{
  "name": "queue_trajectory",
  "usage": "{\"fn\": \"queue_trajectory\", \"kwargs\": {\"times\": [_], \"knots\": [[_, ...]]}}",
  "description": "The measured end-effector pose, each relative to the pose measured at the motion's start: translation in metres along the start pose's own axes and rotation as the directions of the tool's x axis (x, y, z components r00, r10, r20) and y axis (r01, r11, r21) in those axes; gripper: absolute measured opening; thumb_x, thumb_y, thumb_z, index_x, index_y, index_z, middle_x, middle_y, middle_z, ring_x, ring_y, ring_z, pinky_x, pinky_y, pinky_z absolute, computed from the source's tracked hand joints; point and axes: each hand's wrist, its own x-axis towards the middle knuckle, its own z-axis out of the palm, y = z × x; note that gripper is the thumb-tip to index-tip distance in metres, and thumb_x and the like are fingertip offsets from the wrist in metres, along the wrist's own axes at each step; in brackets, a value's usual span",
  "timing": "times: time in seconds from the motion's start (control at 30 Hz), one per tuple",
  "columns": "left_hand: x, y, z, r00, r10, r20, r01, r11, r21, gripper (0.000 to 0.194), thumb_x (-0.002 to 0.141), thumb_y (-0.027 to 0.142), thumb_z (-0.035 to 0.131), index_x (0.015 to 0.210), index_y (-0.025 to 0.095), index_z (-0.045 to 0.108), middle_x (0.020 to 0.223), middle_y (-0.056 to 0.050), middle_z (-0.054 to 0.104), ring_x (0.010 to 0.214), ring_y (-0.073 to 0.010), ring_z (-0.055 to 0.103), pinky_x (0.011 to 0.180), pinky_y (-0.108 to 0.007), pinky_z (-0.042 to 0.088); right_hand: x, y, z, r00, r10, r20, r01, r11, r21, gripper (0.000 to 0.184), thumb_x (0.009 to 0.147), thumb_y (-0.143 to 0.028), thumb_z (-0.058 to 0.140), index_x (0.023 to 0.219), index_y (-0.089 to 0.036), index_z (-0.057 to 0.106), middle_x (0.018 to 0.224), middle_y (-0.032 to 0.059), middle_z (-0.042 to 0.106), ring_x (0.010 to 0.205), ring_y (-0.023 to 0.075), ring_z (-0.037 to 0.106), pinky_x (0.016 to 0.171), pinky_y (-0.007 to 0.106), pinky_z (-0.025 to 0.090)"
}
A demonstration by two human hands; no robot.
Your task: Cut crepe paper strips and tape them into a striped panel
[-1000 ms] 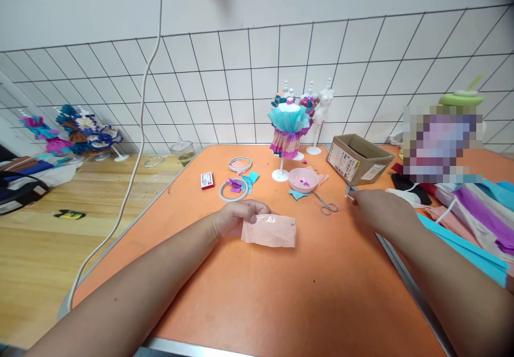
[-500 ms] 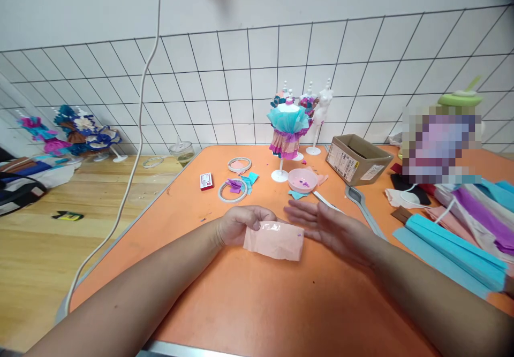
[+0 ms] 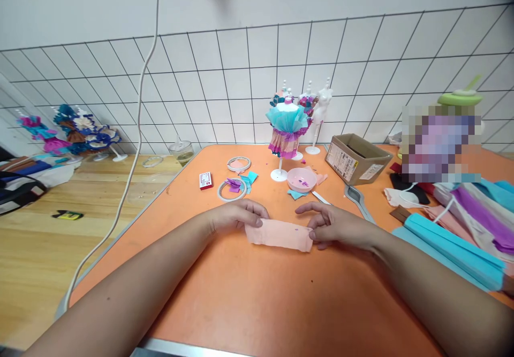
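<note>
A pale pink strip of crepe paper [image 3: 279, 235] is stretched between my two hands above the orange table. My left hand [image 3: 239, 217] pinches its left end between thumb and fingers. At the other end, the thumb and fingertips of my right hand [image 3: 341, 229] grip the right edge, with the index finger raised. A tiny purple speck shows near that edge. Behind the paper stands a small white dress form [image 3: 288, 127] in a turquoise, purple and peach ruffled dress. A pink bowl [image 3: 302, 180] with purple scraps sits beside its base.
Tape rolls [image 3: 232, 190] with paper scraps and a small red-and-white box [image 3: 205, 181] lie left of the bowl. A cardboard box [image 3: 358, 159] stands at the back right. Folded turquoise crepe paper [image 3: 453, 250] lies right. A white cable [image 3: 138, 127] hangs at left.
My right hand has come from the table's right side to the pink crepe paper and taken its right edge. My left hand keeps its hold; the paper is now drawn out longer.
</note>
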Motion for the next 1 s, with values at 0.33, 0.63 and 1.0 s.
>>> {"fn": "queue_trajectory", "kwargs": {"times": [0.33, 0.63, 1.0], "knots": [[0.001, -0.004, -0.004, 0.999, -0.021, -0.030, 0.031, 0.925, 0.379, 0.037, 0.065, 0.038, 0.076, 0.094, 0.018, 0.064, 0.078, -0.001, 0.065, 0.073, -0.0132, 0.060, 0.065, -0.023, 0.045, -0.008, -0.003, -0.003, 0.995, 0.005, -0.096, -0.052, 0.870, -0.490, 0.032, 0.069, -0.019, 0.059, 0.098, -0.021, 0.044, 0.075, -0.0026, 0.061, 0.058, 0.0096, 0.048, 0.048, 0.019, 0.033], [0.008, -0.005, 0.014, 0.866, 0.381, -0.324, 0.008, 0.637, 0.771, 0.029, 0.065, 0.033, 0.072, 0.088, 0.019, 0.059, 0.093, -0.003, 0.060, 0.080, -0.0168, 0.054, 0.066, -0.027, 0.042, -0.007, -0.001, -0.004, 0.945, -0.186, -0.268, -0.074, 0.677, -0.732, 0.027, 0.069, -0.016, 0.053, 0.094, -0.022, 0.047, 0.087, 0.0001, 0.062, 0.072, 0.0148, 0.056, 0.057, 0.023, 0.038], [0.013, -0.009, 0.015, 0.883, 0.402, -0.241, -0.043, 0.582, 0.812, 0.024, 0.067, 0.033, 0.070, 0.086, 0.019, 0.062, 0.093, -0.004, 0.058, 0.081, -0.0168, 0.053, 0.067, -0.025, 0.041, -0.007, -0.002, 0.047, 0.816, -0.534, 0.223, 0.335, 0.122, -0.934, 0.031, 0.084, -0.013, 0.043, 0.108, -0.022, 0.062, 0.101, 0.0083, 0.062, 0.091, 0.0205, 0.053, 0.077, 0.032, 0.041]]}}
